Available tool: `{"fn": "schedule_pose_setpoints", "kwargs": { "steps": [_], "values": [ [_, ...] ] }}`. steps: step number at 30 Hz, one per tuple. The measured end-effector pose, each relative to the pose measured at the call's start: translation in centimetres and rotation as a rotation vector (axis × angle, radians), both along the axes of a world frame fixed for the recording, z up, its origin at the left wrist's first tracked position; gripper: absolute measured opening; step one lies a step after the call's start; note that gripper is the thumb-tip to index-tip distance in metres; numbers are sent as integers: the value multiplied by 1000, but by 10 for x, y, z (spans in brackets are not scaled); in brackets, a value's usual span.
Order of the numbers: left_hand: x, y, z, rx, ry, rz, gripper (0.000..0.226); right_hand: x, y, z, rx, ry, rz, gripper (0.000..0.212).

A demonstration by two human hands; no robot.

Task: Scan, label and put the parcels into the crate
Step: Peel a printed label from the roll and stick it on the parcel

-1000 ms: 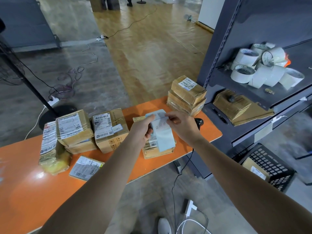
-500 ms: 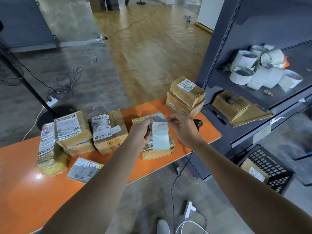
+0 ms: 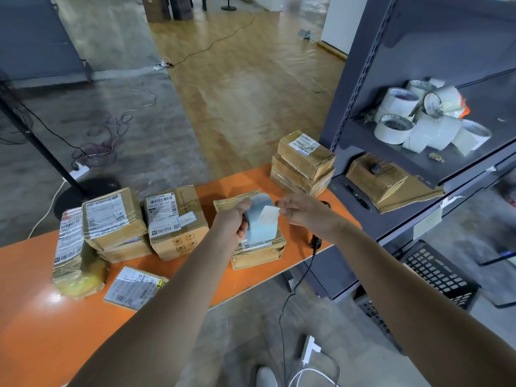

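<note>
My left hand point(image 3: 233, 219) grips a pale blue roll of label backing point(image 3: 259, 222) above a brown parcel point(image 3: 259, 251) near the orange table's front edge. My right hand point(image 3: 300, 209) pinches a small white label point(image 3: 268, 213) by its right end, lifted partly off the backing. Several taped cardboard parcels lie on the table: a stack of two at the left point(image 3: 113, 219), a box with a barcode label point(image 3: 176, 219), a flat packet point(image 3: 134, 286) and a stack at the right end point(image 3: 304, 163). A black crate point(image 3: 435, 277) stands on the floor to the right.
The orange table point(image 3: 33, 317) runs from lower left to centre. A black scanner point(image 3: 317, 241) with a cable lies at the table's right edge. A grey metal shelf point(image 3: 363, 93) on the right holds tape rolls point(image 3: 418, 121) and cardboard boxes point(image 3: 374, 177). Cables cross the floor.
The right hand has pulled rightward, peeling the white label off the blue backing. The left hand has kept its hold on the roll above the parcel.
</note>
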State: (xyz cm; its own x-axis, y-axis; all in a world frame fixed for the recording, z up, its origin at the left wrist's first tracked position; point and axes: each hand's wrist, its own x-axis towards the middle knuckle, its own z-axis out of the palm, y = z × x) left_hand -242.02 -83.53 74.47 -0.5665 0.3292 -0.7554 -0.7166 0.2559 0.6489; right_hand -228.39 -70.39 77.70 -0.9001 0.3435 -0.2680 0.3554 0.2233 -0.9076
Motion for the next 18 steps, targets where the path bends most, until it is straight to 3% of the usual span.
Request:
{"fn": "schedule_pose_setpoints", "kwargs": {
  "steps": [6, 11, 18],
  "values": [
    [10, 7, 12, 41, 17, -106, 30, -16, -6, 0, -146, -39, -2, 7],
    [4, -2, 11, 101, 53, -26, 28, -23, -1, -5, -36, -71, -59, 9],
    [-9, -19, -5, 98, 550, -295, 35, -32, 13, -14, 74, -170, -153, 5]
  ]
}}
